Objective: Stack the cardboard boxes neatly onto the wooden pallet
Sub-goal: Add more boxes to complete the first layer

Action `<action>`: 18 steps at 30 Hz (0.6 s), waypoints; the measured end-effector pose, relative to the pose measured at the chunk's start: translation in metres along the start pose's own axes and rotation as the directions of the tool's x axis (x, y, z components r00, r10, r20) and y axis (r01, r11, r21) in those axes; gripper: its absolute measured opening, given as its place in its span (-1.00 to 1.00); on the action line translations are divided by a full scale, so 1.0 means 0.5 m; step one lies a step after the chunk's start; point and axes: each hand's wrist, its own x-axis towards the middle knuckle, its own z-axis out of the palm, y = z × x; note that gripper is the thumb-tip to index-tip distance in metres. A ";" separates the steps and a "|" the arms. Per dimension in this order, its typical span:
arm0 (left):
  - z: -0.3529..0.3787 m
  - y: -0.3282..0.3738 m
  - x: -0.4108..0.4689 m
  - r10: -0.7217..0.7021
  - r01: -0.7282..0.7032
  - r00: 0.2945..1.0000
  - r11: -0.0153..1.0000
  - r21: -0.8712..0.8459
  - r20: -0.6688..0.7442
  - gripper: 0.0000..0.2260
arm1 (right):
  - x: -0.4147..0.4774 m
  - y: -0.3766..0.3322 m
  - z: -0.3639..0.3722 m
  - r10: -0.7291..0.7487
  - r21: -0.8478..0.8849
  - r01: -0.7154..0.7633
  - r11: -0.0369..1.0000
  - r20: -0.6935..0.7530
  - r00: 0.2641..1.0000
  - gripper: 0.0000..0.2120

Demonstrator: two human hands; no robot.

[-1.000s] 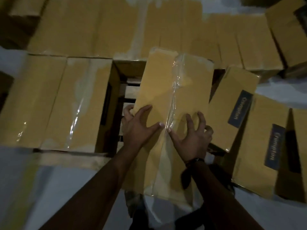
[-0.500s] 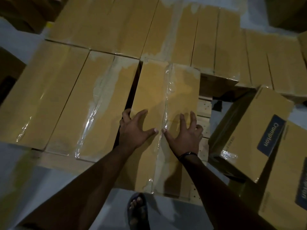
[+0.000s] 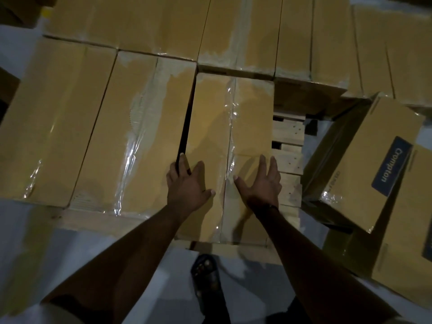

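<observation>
- The left hand (image 3: pixel 187 184) lies palm-down on top of a taped cardboard box (image 3: pixel 233 127). Its fingers (image 3: pixel 183 163) are straight and spread, reaching the box's left edge beside a dark gap, and the thumb is splayed to the right.
- The right hand (image 3: pixel 263 183) is over the same box near its right edge, with the fingers (image 3: pixel 263 164) straight and close together, gripping nothing, and the thumb out to the left. Whether the palm touches the cardboard cannot be told.
- The box sits flat on the wooden pallet (image 3: pixel 288 134), its long side running away from the person. Its far end is close against the back row of boxes (image 3: pixel 163 24).
- A neighbouring box (image 3: pixel 140 127) lies to its left, parted from it by the narrow gap that widens toward the person.
- To the box's right, bare pallet slats show.
- Beyond the slats a Crompton-labelled box (image 3: pixel 364 160) lies tilted off the pallet, on another box (image 3: pixel 402 249).
- A sandalled foot (image 3: pixel 207 274) stands on the pale floor (image 3: pixel 25 253) just before the pallet's front edge.
</observation>
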 end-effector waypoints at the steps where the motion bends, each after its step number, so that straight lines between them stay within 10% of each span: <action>1: 0.006 -0.009 -0.010 -0.002 0.001 0.999 1.000 0.015 0.035 -0.10 | -0.025 0.008 0.009 0.022 0.004 -0.022 1.000 -0.026 0.999 -0.02; 5: 0.026 -0.042 -0.039 0.053 -0.061 0.995 0.994 0.093 0.083 0.05 | -0.119 0.048 0.037 0.362 0.260 -0.337 0.905 -0.053 0.931 0.03; 10: 0.034 -0.052 -0.044 0.065 -0.071 0.997 0.989 0.127 0.051 0.07 | -0.167 0.085 0.078 0.802 0.582 -0.698 0.417 0.126 0.584 -0.08; 14: 0.035 -0.050 -0.045 0.057 -0.060 0.998 0.991 0.123 0.027 0.04 | -0.168 0.068 0.121 0.669 0.695 -0.652 0.303 0.331 0.665 -0.06; 18: 0.035 -0.050 -0.052 0.070 -0.071 0.997 0.985 0.157 0.008 0.02 | -0.187 0.089 0.156 0.559 0.709 -0.578 0.405 0.307 0.770 0.10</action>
